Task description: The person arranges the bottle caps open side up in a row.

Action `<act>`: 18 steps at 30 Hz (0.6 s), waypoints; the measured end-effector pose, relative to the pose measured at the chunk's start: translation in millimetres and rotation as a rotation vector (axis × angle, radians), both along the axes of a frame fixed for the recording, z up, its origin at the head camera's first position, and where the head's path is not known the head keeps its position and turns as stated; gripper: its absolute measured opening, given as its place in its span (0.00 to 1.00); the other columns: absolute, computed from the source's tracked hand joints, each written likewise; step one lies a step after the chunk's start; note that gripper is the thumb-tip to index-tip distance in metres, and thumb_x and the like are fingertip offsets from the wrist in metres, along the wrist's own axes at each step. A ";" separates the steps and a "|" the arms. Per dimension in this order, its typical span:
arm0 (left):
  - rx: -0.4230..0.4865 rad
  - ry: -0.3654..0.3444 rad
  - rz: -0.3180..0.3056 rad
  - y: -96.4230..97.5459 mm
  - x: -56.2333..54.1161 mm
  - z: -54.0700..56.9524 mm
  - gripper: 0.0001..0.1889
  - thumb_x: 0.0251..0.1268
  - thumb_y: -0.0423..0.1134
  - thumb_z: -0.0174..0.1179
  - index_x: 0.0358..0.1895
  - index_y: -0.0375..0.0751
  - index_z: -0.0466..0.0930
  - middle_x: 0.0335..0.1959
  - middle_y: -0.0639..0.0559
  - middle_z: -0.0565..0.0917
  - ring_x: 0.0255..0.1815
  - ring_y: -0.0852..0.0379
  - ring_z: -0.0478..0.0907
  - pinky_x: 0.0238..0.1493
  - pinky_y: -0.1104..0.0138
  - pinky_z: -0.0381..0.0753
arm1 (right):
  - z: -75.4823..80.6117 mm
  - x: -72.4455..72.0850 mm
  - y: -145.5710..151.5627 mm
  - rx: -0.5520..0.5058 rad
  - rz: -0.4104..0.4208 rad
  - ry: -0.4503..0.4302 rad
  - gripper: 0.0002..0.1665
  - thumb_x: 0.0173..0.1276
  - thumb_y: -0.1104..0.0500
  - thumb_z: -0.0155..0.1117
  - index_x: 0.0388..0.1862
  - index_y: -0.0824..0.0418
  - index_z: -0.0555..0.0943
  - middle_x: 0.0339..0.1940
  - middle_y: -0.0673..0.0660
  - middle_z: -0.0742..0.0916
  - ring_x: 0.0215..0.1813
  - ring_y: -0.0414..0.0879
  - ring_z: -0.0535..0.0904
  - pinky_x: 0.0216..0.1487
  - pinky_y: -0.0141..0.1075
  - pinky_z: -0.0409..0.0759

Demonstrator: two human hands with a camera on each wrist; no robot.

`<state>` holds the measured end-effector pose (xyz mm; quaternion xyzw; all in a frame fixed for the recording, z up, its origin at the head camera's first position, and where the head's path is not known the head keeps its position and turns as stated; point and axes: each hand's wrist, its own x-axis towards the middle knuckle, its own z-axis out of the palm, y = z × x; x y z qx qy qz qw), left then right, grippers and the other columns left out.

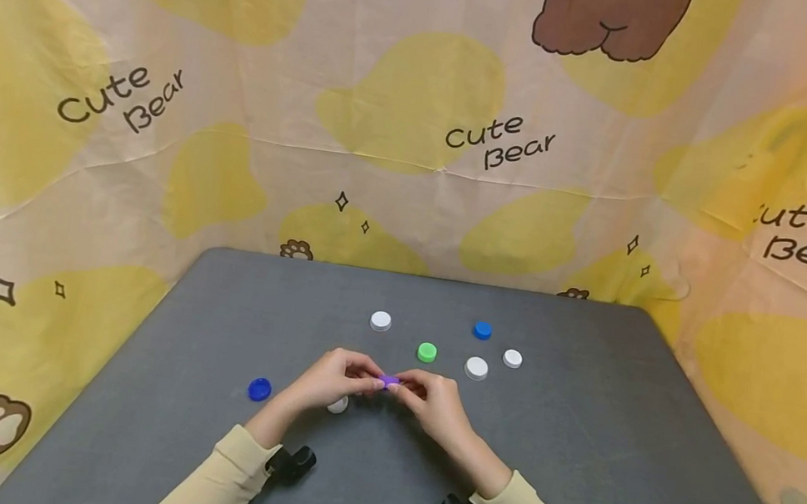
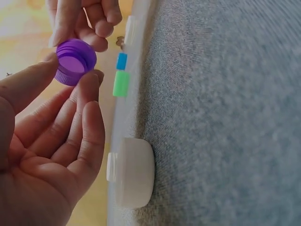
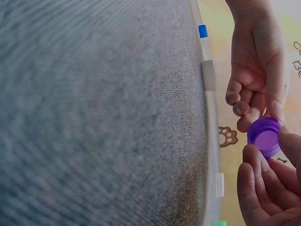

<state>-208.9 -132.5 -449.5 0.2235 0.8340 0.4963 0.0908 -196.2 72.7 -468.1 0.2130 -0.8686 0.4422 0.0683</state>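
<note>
Head: left fingers [image 1: 366,384] and right fingers [image 1: 407,396] pinch a purple cap [image 1: 389,381].

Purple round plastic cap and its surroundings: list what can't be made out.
Head view: the purple round plastic cap is too small to show its ridges.
Both wrist views: its closed outer face is turned away.
Head view: the left hand hides part of a white round plastic cap.
Right wrist view: the bottom edge cuts off a green round plastic cap.
</note>
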 end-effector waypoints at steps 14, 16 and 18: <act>-0.018 0.141 0.018 -2.6 -4.6 -13.8 0.08 0.58 0.47 0.66 0.39 0.53 0.86 0.35 0.58 0.87 0.35 0.61 0.81 0.38 0.70 0.78 | 1.7 -0.7 1.8 -0.055 0.020 -0.162 0.18 0.67 0.47 0.60 0.31 0.60 0.85 0.19 0.50 0.86 0.23 0.40 0.82 0.24 0.29 0.78; 0.000 0.158 0.013 -2.3 -3.7 -13.4 0.09 0.58 0.46 0.66 0.41 0.52 0.86 0.36 0.57 0.87 0.36 0.61 0.81 0.39 0.70 0.79 | 1.8 -1.3 1.6 -0.064 0.020 -0.188 0.19 0.68 0.47 0.60 0.31 0.60 0.85 0.20 0.51 0.86 0.23 0.40 0.82 0.24 0.30 0.79; 0.013 0.160 0.007 -1.9 -2.4 -12.4 0.10 0.58 0.46 0.66 0.42 0.52 0.86 0.37 0.57 0.87 0.36 0.61 0.81 0.39 0.69 0.79 | 2.0 -1.7 1.5 -0.068 0.017 -0.209 0.19 0.68 0.46 0.59 0.30 0.60 0.85 0.19 0.51 0.86 0.23 0.40 0.82 0.24 0.30 0.78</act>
